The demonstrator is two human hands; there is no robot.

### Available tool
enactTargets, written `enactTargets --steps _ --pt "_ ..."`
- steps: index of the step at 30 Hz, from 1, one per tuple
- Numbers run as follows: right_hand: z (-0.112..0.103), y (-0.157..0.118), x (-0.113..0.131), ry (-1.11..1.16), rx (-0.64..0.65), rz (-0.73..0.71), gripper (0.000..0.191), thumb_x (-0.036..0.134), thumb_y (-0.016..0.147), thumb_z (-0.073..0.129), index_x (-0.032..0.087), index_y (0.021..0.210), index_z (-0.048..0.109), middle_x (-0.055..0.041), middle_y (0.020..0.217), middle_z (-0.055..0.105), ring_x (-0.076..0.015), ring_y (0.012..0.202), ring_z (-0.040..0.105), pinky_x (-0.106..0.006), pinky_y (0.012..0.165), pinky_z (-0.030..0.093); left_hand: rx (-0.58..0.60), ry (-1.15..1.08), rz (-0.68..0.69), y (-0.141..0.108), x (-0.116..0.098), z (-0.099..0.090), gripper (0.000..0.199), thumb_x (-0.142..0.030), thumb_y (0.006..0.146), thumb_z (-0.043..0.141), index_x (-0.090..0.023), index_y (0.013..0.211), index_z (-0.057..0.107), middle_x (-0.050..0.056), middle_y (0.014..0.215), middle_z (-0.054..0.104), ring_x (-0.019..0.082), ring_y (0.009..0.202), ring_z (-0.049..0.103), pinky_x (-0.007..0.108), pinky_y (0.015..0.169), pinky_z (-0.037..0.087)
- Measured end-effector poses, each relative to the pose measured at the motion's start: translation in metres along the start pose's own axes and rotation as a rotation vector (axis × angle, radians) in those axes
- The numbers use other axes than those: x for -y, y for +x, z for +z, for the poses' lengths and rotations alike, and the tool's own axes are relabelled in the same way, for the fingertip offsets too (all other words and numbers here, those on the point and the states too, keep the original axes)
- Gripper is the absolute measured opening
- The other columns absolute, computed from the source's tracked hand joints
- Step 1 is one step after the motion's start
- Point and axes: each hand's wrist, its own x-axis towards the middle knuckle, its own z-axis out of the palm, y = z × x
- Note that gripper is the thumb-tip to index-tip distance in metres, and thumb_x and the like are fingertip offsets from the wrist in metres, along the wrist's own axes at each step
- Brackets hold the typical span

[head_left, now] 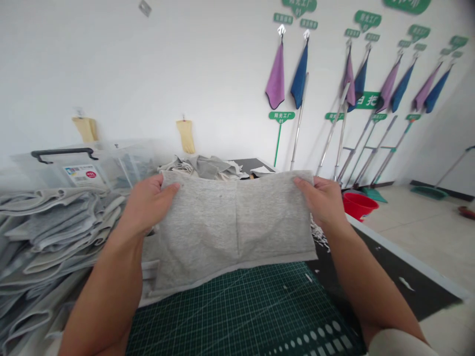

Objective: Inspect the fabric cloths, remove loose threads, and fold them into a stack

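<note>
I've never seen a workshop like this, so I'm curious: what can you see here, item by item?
grey fabric piece: one, heather grey, held up above the mat
folded fabric pile: one, grey, on the left
clear plastic storage box: one, black handle, behind the pile
cutting mat: one, green with grid, in front
red bucket: one, red, on the floor at right
purple cloths: four, purple, hanging on the wall
blue cloths: four, blue, hanging beside them
gloves: two, pale yellow, hanging on the wall
left hand: one, gripping the fabric's left top corner
right hand: one, gripping its right top corner
</note>
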Motion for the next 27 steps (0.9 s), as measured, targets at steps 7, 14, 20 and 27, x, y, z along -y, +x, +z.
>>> enactTargets --steps 7,14,20,27 --pt "0.042 -0.046 0.026 -0.461 0.145 -0.291 0.042 0.035 0.085 0.047 0.019 0.052 0.026 0.0052 0.046 0.028 -0.0075 0.045 0.031 -0.023 0.046 0.022 0.135 0.16 0.224 -0.036 -0.048 0.028 0.021 -0.035 0.086 0.038 -0.017 0.084 0.049 0.004 0.071 0.058 0.021 0.068 0.056 0.03 0.062 0.037" --pt "0.072 -0.072 0.046 -0.456 0.433 -0.346 0.031 0.032 0.09 0.039 0.019 0.062 0.036 0.0044 0.052 0.037 -0.0085 0.05 0.035 -0.023 0.05 0.022 0.333 -0.159 0.375 -0.07 -0.072 0.038 0.023 -0.024 0.085 0.039 -0.017 0.107 0.043 0.006 0.092 0.058 0.019 0.079 0.057 0.031 0.07 0.042" --pt "0.076 -0.068 0.041 -0.342 0.436 -0.294 0.039 0.039 0.091 0.038 0.018 0.058 0.033 0.0038 0.053 0.036 -0.0085 0.051 0.034 -0.023 0.05 0.023 0.336 -0.205 0.415 -0.065 -0.062 0.043 0.042 -0.025 0.085 0.042 -0.015 0.126 0.035 0.014 0.117 0.052 0.025 0.101 0.055 0.037 0.084 0.043" --pt "0.08 -0.075 0.036 -0.371 0.567 -0.236 0.043 0.055 0.082 0.048 0.017 0.063 0.043 0.0028 0.056 0.045 -0.0087 0.053 0.038 -0.022 0.05 0.025 0.502 -0.309 0.436 -0.075 -0.066 0.039 0.078 -0.024 0.076 0.053 -0.018 0.143 0.012 0.015 0.124 0.049 0.022 0.095 0.057 0.032 0.078 0.047"
